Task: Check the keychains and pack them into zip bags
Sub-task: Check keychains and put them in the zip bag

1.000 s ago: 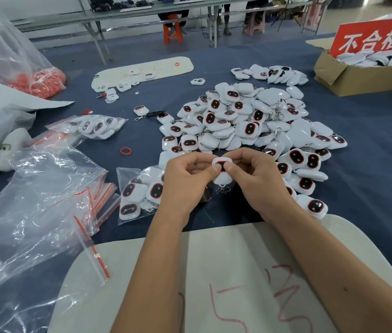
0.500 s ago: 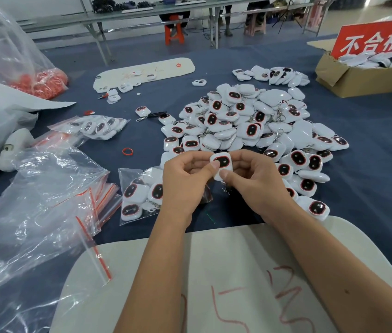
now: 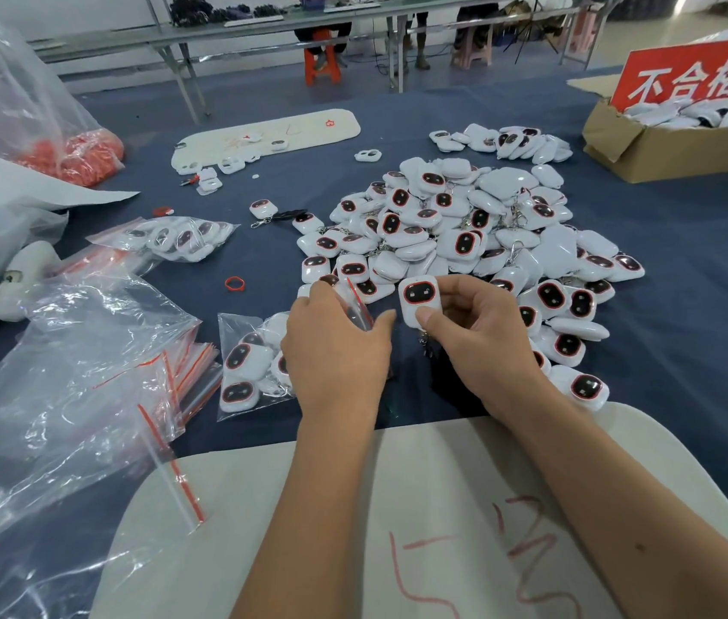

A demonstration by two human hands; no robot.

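Dark blue cloth covers the tabletop [image 3: 688, 279], and one keychain is held above its near middle.

One white keychain [image 3: 418, 301], a rounded square with a dark oval face ringed in red, is pinched by the right hand [image 3: 482, 341] between the thumb and the curled fingers; its metal clip hangs below and is partly hidden. The mouth of a clear zip bag [image 3: 255, 364] with a red seal strip is gripped by the left hand [image 3: 335, 350]; several keychains of the same kind are seen inside it, and it lies just left of the hands. A large pile of keychains [image 3: 456, 234] is spread over the middle of the tabletop. Empty zip bags [image 3: 63, 386] are heaped near the left edge, and a cardboard box [image 3: 666, 145] with a red sign stands at the far right corner.
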